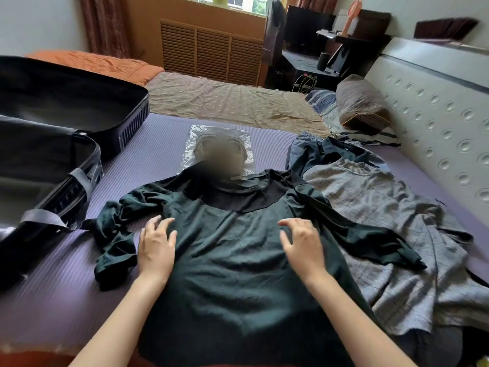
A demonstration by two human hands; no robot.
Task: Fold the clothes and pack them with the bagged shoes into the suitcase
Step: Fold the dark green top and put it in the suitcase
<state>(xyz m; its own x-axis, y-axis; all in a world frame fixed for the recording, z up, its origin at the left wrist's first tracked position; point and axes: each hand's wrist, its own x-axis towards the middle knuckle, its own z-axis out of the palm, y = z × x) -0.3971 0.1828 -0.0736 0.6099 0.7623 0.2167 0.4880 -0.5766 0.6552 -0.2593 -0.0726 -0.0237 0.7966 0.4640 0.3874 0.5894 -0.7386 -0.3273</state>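
On a purple mat (158,160), an open suitcase (135,112) waits at ten o'clock. A dark green shirt (238,266) lies flat, collar toward twelve, sleeves out to nine and three. Unfolded clothes (383,207) crowd its right sleeve; bagged shoes (219,136) sit at twelve. Left hand (156,250) and right hand (301,245), fingers spread and holding nothing, rest on its chest.

Light source: daylight from the window (238,4) on the far wall, blown out to near white
Brightness: moderately dim, soft and even across the bed (158,154)
Shadows: faint and soft-edged; the suitcase (53,102) interior is almost black
Glare: bright glints on the clear plastic bag (190,144), a pale sheen on the headboard (436,107)
Blur: a smeared patch hides the bag's middle; the far desk (304,67) is soft
Detail: folds of the dark shirt (238,260) look muddy
Distortion: wide-angle bending; the headboard and suitcase curve near the borders
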